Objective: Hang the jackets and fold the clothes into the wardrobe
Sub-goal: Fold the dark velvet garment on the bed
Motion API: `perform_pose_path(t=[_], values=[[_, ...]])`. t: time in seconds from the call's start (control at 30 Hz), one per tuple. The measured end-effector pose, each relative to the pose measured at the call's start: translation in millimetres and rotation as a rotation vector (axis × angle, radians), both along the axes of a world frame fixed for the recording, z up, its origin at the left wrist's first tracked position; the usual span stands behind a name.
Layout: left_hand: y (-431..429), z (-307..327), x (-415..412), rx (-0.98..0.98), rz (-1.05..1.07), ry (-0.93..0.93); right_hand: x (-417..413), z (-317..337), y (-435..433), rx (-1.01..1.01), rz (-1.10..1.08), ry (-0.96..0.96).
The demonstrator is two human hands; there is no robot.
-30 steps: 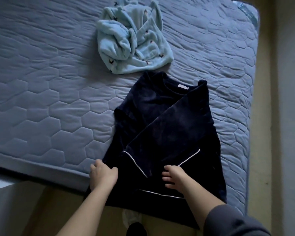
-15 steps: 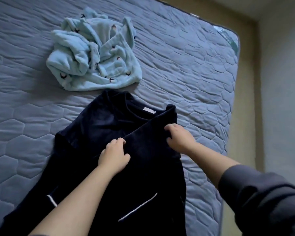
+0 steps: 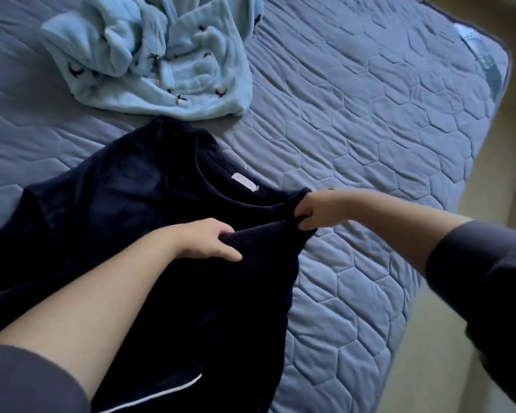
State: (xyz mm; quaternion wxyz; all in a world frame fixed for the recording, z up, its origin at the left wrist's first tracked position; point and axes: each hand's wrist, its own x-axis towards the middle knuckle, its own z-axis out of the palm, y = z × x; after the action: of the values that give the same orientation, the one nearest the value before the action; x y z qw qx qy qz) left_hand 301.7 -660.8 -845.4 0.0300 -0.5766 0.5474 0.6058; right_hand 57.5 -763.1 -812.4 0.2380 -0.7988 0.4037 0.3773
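Your left hand (image 3: 209, 239) curls its fingers tight round a folded edge of the navy top (image 3: 116, 204). Your right hand (image 3: 316, 210) pinches the same fold at the shoulder, just beside the neckline with its small white label. The top lies spread on the quilted mattress (image 3: 370, 144), well in from its right edge. A crumpled light blue garment (image 3: 161, 55) lies just beyond the collar, toward the far edge.

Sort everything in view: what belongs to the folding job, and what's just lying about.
Job: navy top, held by left hand and right hand; crumpled light blue garment, untouched.
Just there: quilted mattress underneath; tag at its corner.
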Motion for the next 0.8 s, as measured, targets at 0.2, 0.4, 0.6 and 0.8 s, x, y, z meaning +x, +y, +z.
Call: perform_pose_path(t=[0.2,0.4,0.6,0.8], values=[[-0.9,-14.2,-22.3,-0.250,0.077,-0.328,-33.8,-9.3,-10.9,-0.171,-0.057,0.119],[72.1,5.4,-57.1,-1.055,0.040,-0.565,-29.7,-28.5,13.0,-0.176,-0.047,-0.171],[158.4,-0.9,-101.9,-0.948,-0.086,-0.257,-52.4,-23.8,21.4,-0.220,-0.192,-0.180],[179.2,-10.6,-146.5,-0.042,0.776,0.000,-62.9,-28.3,38.8,-0.334,-0.273,-0.322]])
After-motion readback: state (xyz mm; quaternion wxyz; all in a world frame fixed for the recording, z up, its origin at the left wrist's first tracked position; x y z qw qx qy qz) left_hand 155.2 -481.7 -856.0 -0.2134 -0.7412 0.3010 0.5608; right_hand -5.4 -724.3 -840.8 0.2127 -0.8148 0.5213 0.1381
